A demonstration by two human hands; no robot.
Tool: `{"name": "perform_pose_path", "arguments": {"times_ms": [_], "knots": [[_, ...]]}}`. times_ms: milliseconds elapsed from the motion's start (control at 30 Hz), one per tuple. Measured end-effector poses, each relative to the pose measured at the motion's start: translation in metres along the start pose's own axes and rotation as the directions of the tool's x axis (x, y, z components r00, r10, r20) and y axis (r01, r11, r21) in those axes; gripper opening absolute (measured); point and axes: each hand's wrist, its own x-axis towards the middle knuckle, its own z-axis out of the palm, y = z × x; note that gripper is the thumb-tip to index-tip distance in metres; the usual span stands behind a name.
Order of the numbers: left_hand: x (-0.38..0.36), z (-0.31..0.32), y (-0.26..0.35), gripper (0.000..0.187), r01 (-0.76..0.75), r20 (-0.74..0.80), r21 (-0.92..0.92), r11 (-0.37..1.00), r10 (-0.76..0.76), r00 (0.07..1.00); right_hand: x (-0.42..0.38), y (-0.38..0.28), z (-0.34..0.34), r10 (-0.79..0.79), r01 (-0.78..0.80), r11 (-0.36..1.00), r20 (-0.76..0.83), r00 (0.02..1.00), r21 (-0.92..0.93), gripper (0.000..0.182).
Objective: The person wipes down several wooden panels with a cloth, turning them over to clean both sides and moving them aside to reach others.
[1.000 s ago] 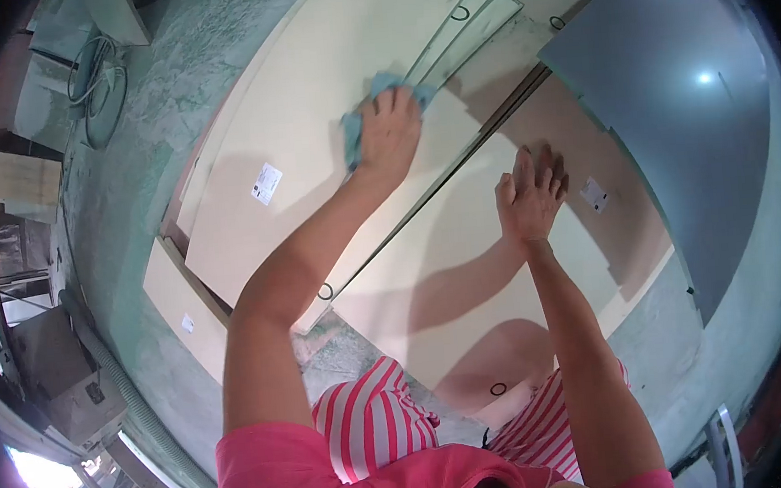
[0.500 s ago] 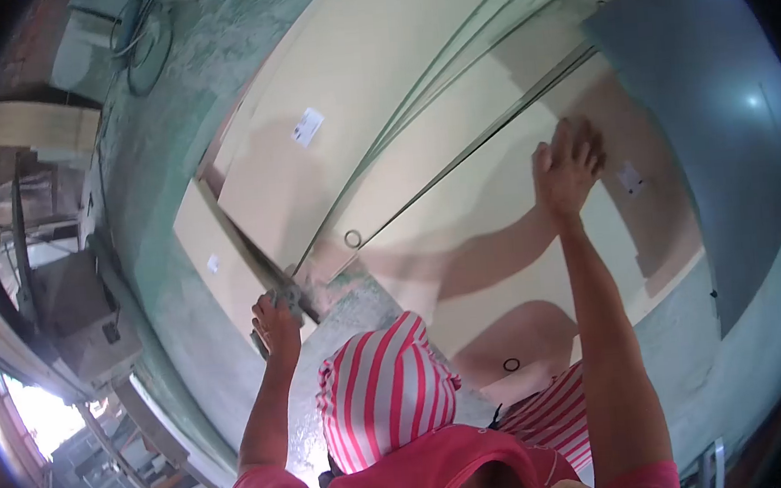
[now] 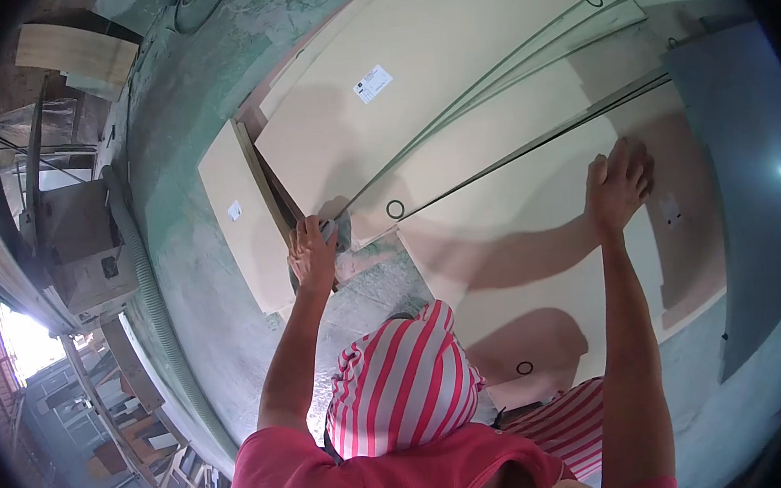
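My left hand (image 3: 313, 253) is closed round a small grey object (image 3: 342, 232), mostly covered by the fingers, by the near corner of a large pale panel (image 3: 310, 149). A narrow pale panel (image 3: 240, 224) with a white label lies just left of that hand. My right hand (image 3: 620, 185), fingers apart and holding nothing, is over the right part of another pale panel (image 3: 538, 255); whether it touches the surface cannot be made out. Long thin strips (image 3: 540, 49) lie across the pale panels, and a small dark ring (image 3: 395, 209) is between the hands.
A dark grey sheet (image 3: 752, 179) lies at the right. A ribbed hose (image 3: 151, 290) runs down the left beside a metal box (image 3: 87, 240). Wood pieces are stacked at the lower left. Pink-and-white striped cloth (image 3: 402, 390) is at the bottom centre.
The whole view has shifted, with the panels now farther right. My left hand has moved up along the narrow panel's edge with the grey object. My right hand stays spread over its panel.
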Motion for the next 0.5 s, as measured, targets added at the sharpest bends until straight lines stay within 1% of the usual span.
{"name": "perform_pose_path", "arguments": {"times_ms": [33, 167, 233, 267, 333, 367, 433, 500], "knots": [[0.002, -0.001, -0.001, 0.035, -0.012, -0.011, 0.036, 0.999, 0.013, 1.0, 0.001, 0.0, 0.001, -0.004, 0.004, 1.0, -0.002, 1.0, 0.007, 0.052], [0.017, 0.002, -0.018, 0.034, -0.016, 0.002, 0.04, 0.999, 0.016, 1.0, 0.002, 0.002, 0.004, -0.037, 0.038, 0.999, -0.064, 0.997, 0.014, 0.051], [0.024, 0.004, -0.023, 0.033, 0.024, 0.027, 0.042, 0.999, -0.025, 0.999, 0.0, 0.004, 0.008, -0.032, 0.034, 0.999, -0.078, 0.996, 0.034, 0.051], [0.026, 0.007, -0.027, 0.033, 0.019, 0.034, 0.038, 0.999, -0.02, 0.999, -0.001, 0.006, 0.009, -0.029, 0.031, 0.999, -0.075, 0.997, 0.025, 0.051], [0.033, 0.011, -0.033, 0.035, 0.004, -0.065, 0.077, 0.997, 0.001, 0.998, 0.0, 0.005, 0.009, 0.027, -0.028, 0.999, 0.007, 1.0, 0.027, 0.052], [0.037, 0.011, -0.034, 0.036, 0.026, -0.047, 0.077, 0.997, -0.023, 0.999, 0.0, 0.004, 0.007, 0.032, -0.032, 0.999, 0.006, 0.999, 0.02, 0.052], [0.04, 0.007, -0.035, 0.034, 0.024, -0.037, 0.048, 0.999, -0.023, 0.999, 0.001, 0.001, 0.002, -0.018, 0.018, 1.0, -0.04, 0.999, -0.016, 0.052], [0.041, -0.001, -0.034, 0.033, 0.027, -0.029, 0.023, 0.999, -0.026, 0.999, 0.0, 0.002, 0.004, -0.008, 0.008, 1.0, -0.027, 1.0, 0.002, 0.053]]}}
